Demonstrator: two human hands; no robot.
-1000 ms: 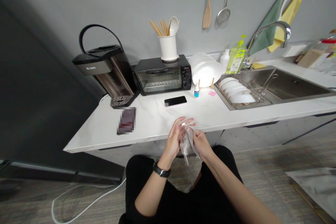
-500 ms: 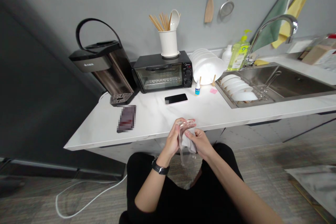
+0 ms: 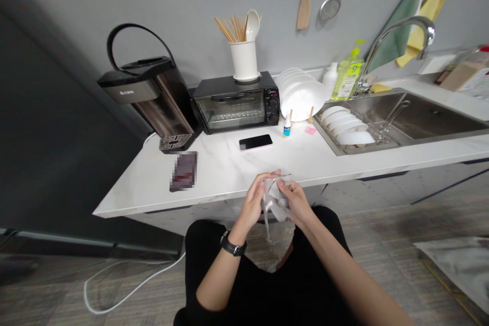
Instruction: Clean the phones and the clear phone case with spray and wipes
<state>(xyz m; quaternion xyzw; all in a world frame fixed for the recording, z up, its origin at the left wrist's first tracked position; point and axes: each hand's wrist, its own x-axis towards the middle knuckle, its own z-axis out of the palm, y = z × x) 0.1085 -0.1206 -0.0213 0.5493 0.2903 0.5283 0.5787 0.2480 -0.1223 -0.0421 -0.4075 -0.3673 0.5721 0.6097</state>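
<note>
Just in front of the counter's edge, my left hand (image 3: pixel 252 204) is closed around a clear, bendy plastic piece (image 3: pixel 266 214) that looks like a see-through phone case. A thin clear strip of it hangs down. My right hand (image 3: pixel 298 202) pinches a thin white cloth or tissue (image 3: pixel 278 204) against the clear piece, thumb on top. The fingers behind are partly hidden. Beyond my hands, a black-screened phone (image 3: pixel 255 142) lies flat on the counter. A small white bottle with a blue label (image 3: pixel 287 126) stands upright to its right, near a pink slip (image 3: pixel 310 130).
At the back stand a drinks dispenser (image 3: pixel 153 91) and a toaster oven (image 3: pixel 237 104) bearing a utensil holder (image 3: pixel 244 61). White plates (image 3: pixel 300 99) and a sink (image 3: pixel 420 122) with bowls are on the right. A blurred-out dark item (image 3: pixel 184 170) lies at left on the counter (image 3: pixel 221 173).
The white cloth is spread more across the clear piece, and my right hand has shifted slightly right and up. The clear piece's curved top edge is now more covered.
</note>
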